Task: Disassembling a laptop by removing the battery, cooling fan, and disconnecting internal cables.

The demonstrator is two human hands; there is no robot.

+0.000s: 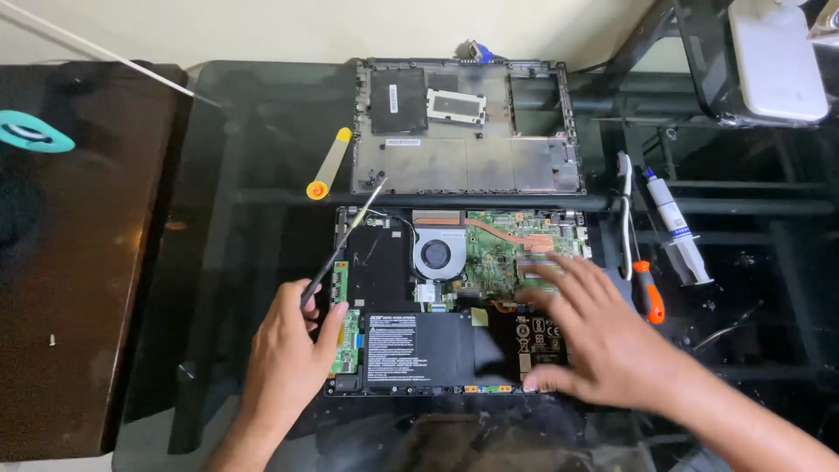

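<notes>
An opened laptop [454, 262] lies on the glass table, showing its fan [437, 256], green board and black battery [411, 348]. My left hand [288, 350] grips a thin black tool [345, 238] whose metal tip points up toward the laptop's top left corner. My right hand [599, 332] rests flat with spread fingers on the laptop's right side, covering part of the board and the lower right corner.
The removed bottom cover [468, 127] lies beyond the laptop. A yellow-tipped tool [328, 163] sits left of it. To the right lie an orange-handled screwdriver [647, 293], a white brush [626, 210] and a paste syringe [677, 229]. A dark wooden surface [79, 262] adjoins on the left.
</notes>
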